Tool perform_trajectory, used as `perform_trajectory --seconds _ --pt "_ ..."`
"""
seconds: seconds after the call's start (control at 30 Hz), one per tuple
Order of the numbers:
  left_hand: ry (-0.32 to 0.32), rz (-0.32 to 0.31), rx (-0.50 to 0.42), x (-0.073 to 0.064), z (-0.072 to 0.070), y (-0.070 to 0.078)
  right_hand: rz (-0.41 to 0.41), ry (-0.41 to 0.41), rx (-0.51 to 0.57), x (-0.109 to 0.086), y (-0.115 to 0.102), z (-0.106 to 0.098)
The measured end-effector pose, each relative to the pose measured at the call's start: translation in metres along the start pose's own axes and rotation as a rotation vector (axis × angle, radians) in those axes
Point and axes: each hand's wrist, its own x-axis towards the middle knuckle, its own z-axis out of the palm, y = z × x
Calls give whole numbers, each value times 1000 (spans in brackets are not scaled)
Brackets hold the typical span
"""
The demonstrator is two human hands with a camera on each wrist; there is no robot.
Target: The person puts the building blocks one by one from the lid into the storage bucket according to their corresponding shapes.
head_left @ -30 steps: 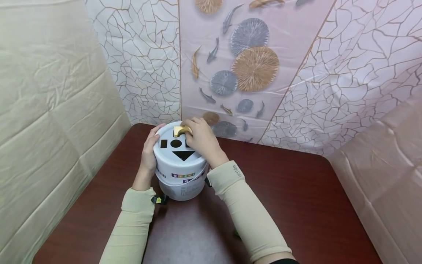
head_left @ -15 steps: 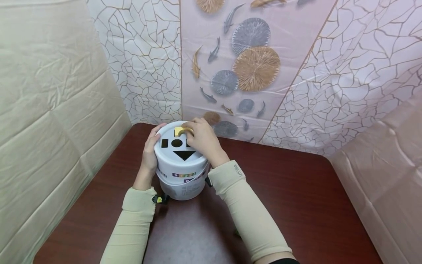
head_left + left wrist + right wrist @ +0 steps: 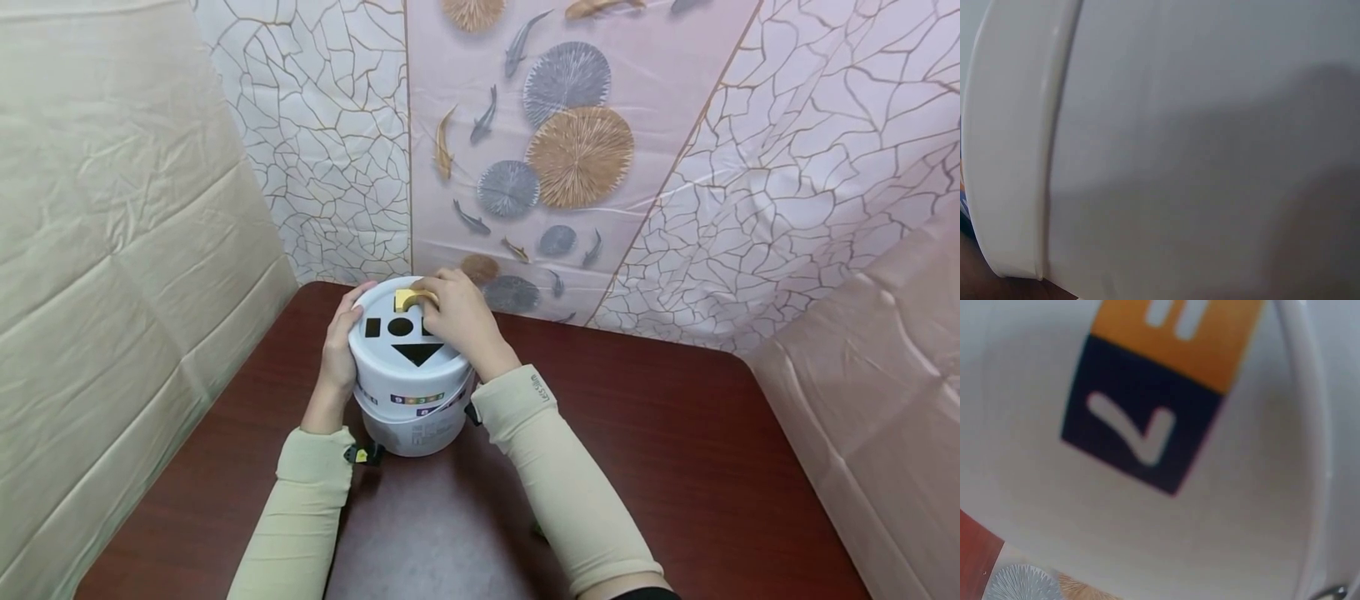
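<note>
In the head view a white bucket (image 3: 411,421) stands on the table, its white lid (image 3: 382,350) pierced by dark cut-outs, among them a circle and a triangle. My left hand (image 3: 337,346) holds the bucket's left side, fingers bent over the lid's edge. With my right hand (image 3: 461,321) I pinch a yellow arch block (image 3: 405,298) at the far cut-out. Part of the block is hidden by the fingers. The left wrist view shows only the bucket's white wall (image 3: 1179,156) close up; in the right wrist view, a number label (image 3: 1141,412) fills the middle.
A dark red-brown table (image 3: 637,450) extends around the bucket. A small green thing (image 3: 537,530) peeks out beside the right forearm. Patterned cloth (image 3: 330,150) hangs behind, with beige cloth (image 3: 127,275) along the left side. The bucket's thin handle (image 3: 420,421) hangs across its front.
</note>
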Motion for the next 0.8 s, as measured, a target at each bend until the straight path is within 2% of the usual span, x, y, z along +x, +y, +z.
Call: perform_trajectory --seconds 0.33,0.8 --pt "-1 3 -9 -1 1 2 14 -10 4 -1 -1 -1" --pt "-2 -3 -7 -1 1 1 -42 -45 -57 0 -1 -1"
